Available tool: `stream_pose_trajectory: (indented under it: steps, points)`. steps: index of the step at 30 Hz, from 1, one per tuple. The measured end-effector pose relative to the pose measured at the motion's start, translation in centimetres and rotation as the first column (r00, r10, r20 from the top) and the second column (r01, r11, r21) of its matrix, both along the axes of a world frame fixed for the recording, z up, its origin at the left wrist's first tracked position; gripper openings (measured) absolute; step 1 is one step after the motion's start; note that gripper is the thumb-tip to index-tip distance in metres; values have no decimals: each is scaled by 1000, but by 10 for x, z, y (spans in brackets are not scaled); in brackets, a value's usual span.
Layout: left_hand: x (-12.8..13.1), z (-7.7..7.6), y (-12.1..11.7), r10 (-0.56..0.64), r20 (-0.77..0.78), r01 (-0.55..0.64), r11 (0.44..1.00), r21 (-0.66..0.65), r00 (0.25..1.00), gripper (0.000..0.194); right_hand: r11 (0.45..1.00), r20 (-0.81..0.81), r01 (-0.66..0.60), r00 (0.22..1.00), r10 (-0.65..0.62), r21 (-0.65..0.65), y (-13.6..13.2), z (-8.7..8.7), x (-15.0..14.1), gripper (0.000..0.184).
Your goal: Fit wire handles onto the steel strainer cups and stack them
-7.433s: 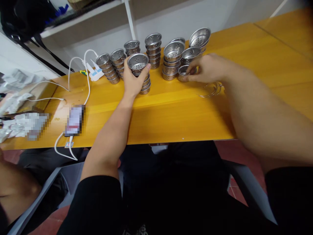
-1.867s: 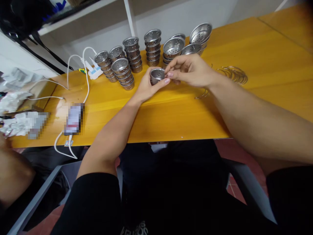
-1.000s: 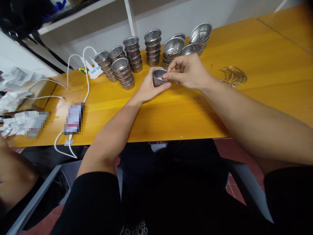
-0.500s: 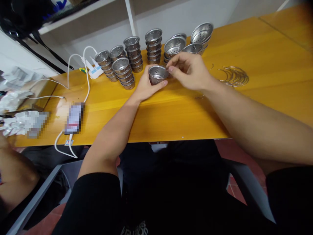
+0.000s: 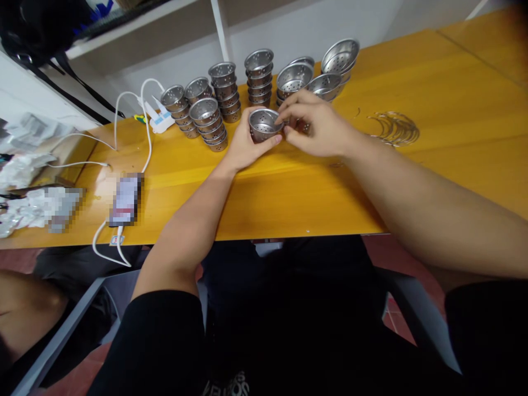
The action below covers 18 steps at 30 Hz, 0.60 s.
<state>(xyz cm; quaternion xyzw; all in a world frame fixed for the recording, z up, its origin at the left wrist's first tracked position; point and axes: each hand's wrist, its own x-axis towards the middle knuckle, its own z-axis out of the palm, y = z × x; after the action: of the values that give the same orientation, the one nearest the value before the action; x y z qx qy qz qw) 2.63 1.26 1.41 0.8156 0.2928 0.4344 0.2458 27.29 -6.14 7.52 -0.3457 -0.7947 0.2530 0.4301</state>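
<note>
A perforated metal strainer basket (image 5: 264,127) sits upright in my left hand (image 5: 243,142), whose thumb and fingers wrap round its side. At the basket's right rim is my right hand (image 5: 311,124). Its index fingertip reaches over the rim and the thumb bends in from below; whatever lies between those fingers is hidden. Just behind my right hand stand wider perforated baskets (image 5: 295,78). Right of that wrist, a bunch of thin curved metal wires (image 5: 394,129) rests on the table.
Stacks of strainer baskets (image 5: 223,88) line the back of the yellow table (image 5: 280,209). On the left lie a phone (image 5: 125,199) with a white cable and a power strip (image 5: 160,120). Plastic bags (image 5: 25,209) and another person's bare limb (image 5: 28,308) are at far left.
My right hand has shifted slightly down, with its fingers bent further over the basket's rim. The left hand holds the basket almost still. The other person's limb at the left has moved.
</note>
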Motion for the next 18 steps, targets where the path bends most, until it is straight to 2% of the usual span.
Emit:
stream_pose_trajectory:
  steps: [9,14,18]
  points:
    - [0,0,-1,-23,-30,24,999,29,999,110,994,68,-39,997,32,105,8,-7,3,22]
    - [1,1,-4,-57,-24,58,998,32,998,108,988,87,-67,995,55,137,11,-13,1,23]
    - [5,2,-5,-54,-28,54,998,16,998,112,986,61,-63,997,54,154,7,-8,1,21]
